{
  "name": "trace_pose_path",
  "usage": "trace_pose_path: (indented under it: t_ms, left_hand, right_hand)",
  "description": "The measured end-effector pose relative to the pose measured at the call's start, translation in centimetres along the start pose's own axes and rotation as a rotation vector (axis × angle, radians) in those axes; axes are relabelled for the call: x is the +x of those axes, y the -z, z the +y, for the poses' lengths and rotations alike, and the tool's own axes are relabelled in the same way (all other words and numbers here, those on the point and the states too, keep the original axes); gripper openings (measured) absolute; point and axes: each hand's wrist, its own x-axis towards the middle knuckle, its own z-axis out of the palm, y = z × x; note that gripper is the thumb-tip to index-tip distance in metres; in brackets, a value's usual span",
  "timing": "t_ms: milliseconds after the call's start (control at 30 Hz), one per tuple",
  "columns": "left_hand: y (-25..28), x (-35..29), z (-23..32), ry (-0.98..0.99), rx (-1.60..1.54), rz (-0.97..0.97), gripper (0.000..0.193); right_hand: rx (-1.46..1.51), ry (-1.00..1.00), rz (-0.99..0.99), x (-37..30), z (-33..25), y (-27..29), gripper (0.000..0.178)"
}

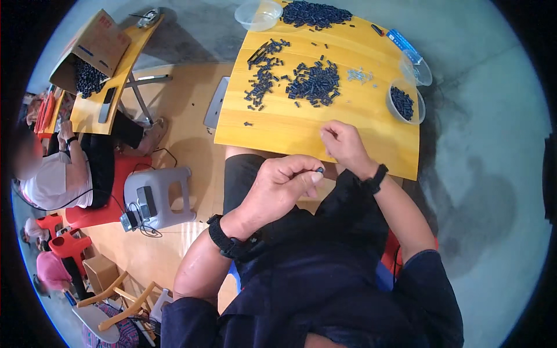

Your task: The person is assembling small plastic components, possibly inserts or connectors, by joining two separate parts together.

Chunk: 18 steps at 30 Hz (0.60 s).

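My left hand (281,188) is raised over my lap, just off the table's near edge. Its thumb and forefinger pinch a small dark cylindrical piece (319,170). Slightly higher and to the right, my right hand (348,146) is closed over the table's front edge, fingers curled in; whatever it may hold is hidden. Beyond the hands, a pile of small black cylindrical pieces (314,83) lies on the yellow wooden table (278,130). A looser group of such pieces (262,83) spreads to its left. Small silvery pieces (360,75) form a little heap to the right.
At the table's right edge stands a see-through bowl of black pieces (401,104), with another see-through tub (420,72) behind it. A blue box (404,46), a large dark pile (316,14) and a plastic bowl (258,16) sit farther back. Left, a person (58,180) sits by another table.
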Motion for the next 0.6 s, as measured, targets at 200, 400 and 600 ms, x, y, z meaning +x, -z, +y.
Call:
trace_pose_path:
  t_ms: [200,400,600]
  left_hand:
    - [0.1,0.0,0.4,-0.003,0.018,-0.004,0.013]
    - [0.4,0.1,0.8,-0.02,0.036,-0.008,0.012]
    - [0.4,0.1,0.4,-0.012,-0.027,0.075,0.013]
  right_hand:
    - [-0.497,0.427,0.175,6.6,-0.1,-1.8,0.018]
    - [-0.79,0.37,0.179,9.2,0.6,-3.2,0.017]
    - [-0.902,0.417,0.213,9.5,1.4,-3.8,0.012]
